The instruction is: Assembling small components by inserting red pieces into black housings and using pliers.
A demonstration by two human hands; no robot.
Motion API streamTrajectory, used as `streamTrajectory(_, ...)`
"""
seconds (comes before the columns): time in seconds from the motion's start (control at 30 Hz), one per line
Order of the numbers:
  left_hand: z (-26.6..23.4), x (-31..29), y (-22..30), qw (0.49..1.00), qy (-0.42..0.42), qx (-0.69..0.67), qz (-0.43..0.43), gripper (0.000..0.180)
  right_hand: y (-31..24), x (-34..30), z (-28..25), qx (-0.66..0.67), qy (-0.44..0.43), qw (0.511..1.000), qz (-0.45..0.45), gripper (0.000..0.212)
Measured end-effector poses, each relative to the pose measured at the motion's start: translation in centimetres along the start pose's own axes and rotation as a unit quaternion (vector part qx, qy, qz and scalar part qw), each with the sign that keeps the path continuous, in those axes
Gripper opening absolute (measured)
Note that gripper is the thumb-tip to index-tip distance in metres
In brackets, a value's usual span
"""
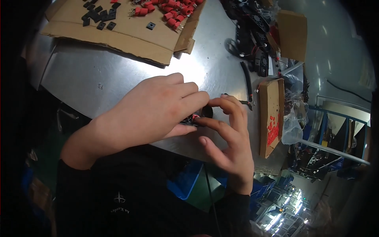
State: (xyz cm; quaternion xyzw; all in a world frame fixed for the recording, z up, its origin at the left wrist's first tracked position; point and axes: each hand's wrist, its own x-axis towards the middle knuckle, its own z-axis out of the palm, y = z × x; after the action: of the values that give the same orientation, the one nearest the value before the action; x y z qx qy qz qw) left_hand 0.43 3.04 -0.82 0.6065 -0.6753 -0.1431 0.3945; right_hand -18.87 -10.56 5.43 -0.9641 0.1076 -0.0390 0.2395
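Although the fingers cover most of it, a small dark part point(207, 112) with a red bit point(195, 117) showing sits between the two hands, above the near side of the metal counter point(79, 75). Left hand point(152, 104): fingers curled over, thumb tucked beneath, apparently pinching the part. Right hand point(233, 144): fingers loosely spread, index and middle tips at the part, thumb standing apart.

Progress, judged from this view: handling of this piece is under way, since both hands are at it; whether the red bit is fully seated cannot be told. Plenty of loose stock is left.

Containers: beyond the hands, a flattened cardboard tray point(114, 49) bears loose black square pieces point(94, 15) on its left and a heap of red parts point(173, 12) with metal pins on its right; one black square lies apart. To the right, a shallow cardboard box point(271, 96) holds small red pieces point(273, 130), gathered toward its near end. Just beside it, a clear plastic bag point(293, 128); contents unclear.
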Motion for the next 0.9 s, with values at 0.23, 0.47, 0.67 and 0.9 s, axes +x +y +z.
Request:
streamTrajectory(0.23, 0.0, 2.6, 1.3, 0.993, -0.069, 0.058, 0.075, 0.048, 10.5, 1.0, -4.4, -0.048, 0.017, 0.998, 0.03, 0.113)
streamTrajectory(0.47, 2.2, 6.8, 0.9, 0.966, -0.148, 0.123, 0.17, 0.048, 13.7, 3.3, -0.3, -0.106, 0.202, 0.973, 0.042, 0.085)
streamTrajectory(0.67, 3.2, 5.9, 1.6, 0.973, -0.123, 0.141, 0.136, 0.045, 12.0, 2.2, -2.0, 0.339, 0.366, 0.867, 0.002, 0.061)
streamTrajectory(0.9, 2.5, 6.8, 1.6, 0.986, -0.153, 0.023, 0.067, 0.04, 3.8, -0.1, -2.3, 0.578, 0.282, 0.738, -0.205, 0.085)
